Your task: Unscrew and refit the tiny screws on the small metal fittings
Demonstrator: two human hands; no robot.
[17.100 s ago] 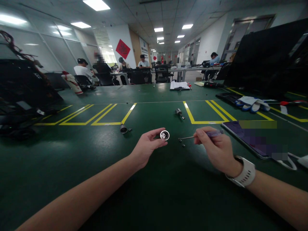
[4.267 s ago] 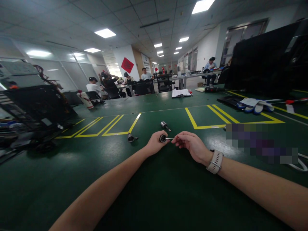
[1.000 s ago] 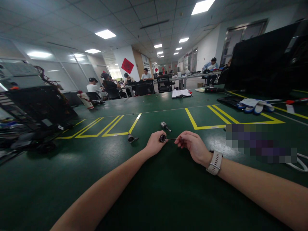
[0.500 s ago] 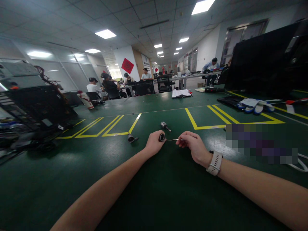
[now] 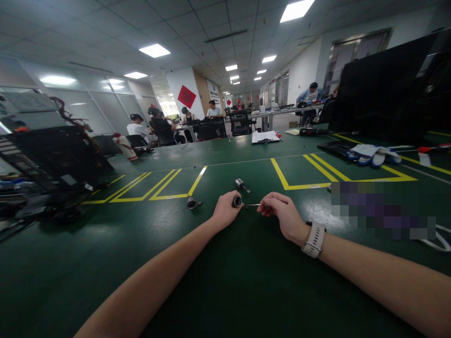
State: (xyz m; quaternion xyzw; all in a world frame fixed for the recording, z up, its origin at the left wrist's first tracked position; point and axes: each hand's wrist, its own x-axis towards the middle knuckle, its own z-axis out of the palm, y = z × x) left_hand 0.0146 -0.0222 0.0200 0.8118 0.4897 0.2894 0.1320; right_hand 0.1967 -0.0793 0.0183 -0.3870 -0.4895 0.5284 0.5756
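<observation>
My left hand (image 5: 226,209) is closed round a hollow, dark metal cylinder (image 5: 237,201), its round opening facing me. Between the fingertips of my right hand (image 5: 280,213) is a thin metal rod (image 5: 252,205), pointing left at the cylinder. A tiny dark piece (image 5: 247,207) shows at the rod's tip; its kind is too small to make out. Just beyond my hands, a silvery metal part with a narrow shank (image 5: 241,184) lies on the green table (image 5: 232,272). To the left of my left hand rests a grey metal cup-shaped part (image 5: 191,202) with a small metal bit (image 5: 200,203) beside it.
Yellow tape lines (image 5: 310,186) mark the tabletop. White-and-blue gloves (image 5: 373,155) lie on the right, near a large black screen (image 5: 387,89). A clipboard with paper (image 5: 265,136) is at the far edge. Black equipment (image 5: 59,164) stands left. Several people sit or stand beyond.
The rod's tip has drawn slightly away from the cylinder, and a tiny dark piece now shows at it. Both hands stay in nearly the same place.
</observation>
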